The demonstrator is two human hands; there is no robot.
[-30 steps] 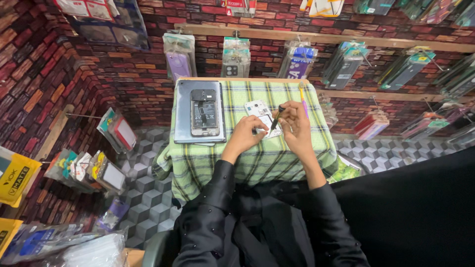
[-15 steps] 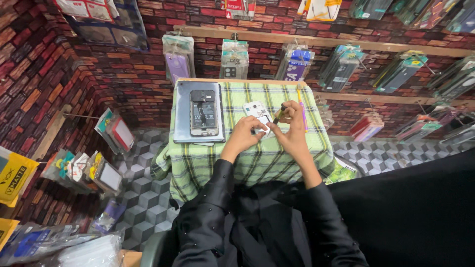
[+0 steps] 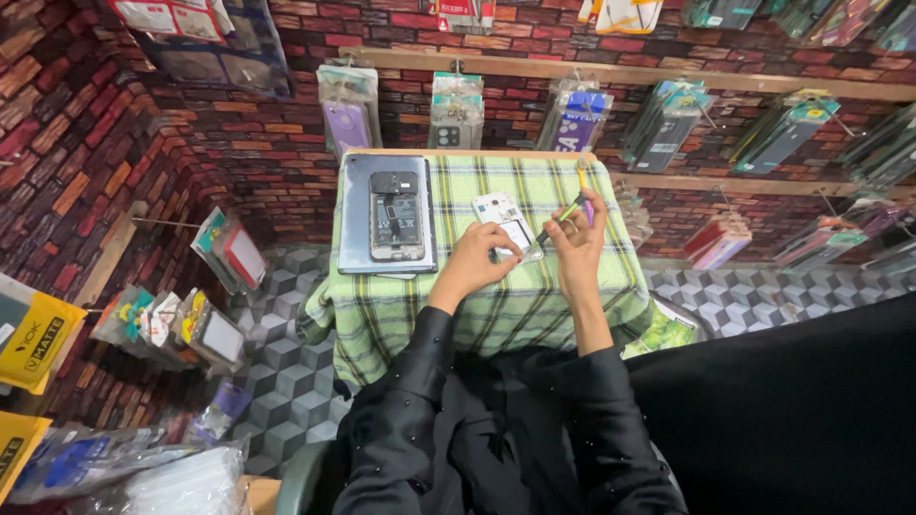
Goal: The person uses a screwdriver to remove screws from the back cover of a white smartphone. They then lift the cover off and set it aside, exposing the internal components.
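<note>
Small table [image 3: 496, 315] draped in green plaid cloth [image 3: 563, 305]. Grey mat [image 3: 355, 215] at cloth's left, opened phone [image 3: 396, 217] lying on it. Right of mat, white phone [image 3: 498, 208] and small flat part [image 3: 520, 235].
</note>
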